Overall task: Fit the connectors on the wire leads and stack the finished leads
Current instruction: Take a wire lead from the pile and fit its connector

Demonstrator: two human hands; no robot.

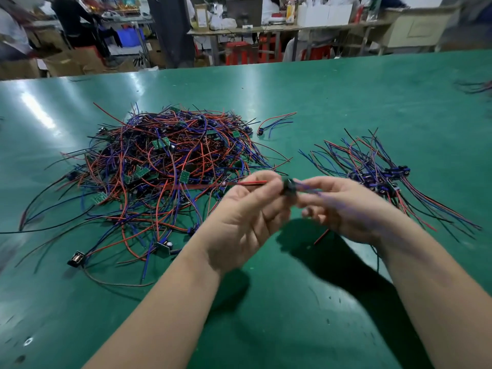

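Pinching the black connector (288,189) with the fingertips of my left hand (247,211), I grip its blue wires (316,192) in my blurred right hand (346,209), both forearms raised over the green table (292,310). Its red lead (251,183) juts left. A tangled pile (159,166) lies beyond on the left, and the finished stack (383,177) on the right.
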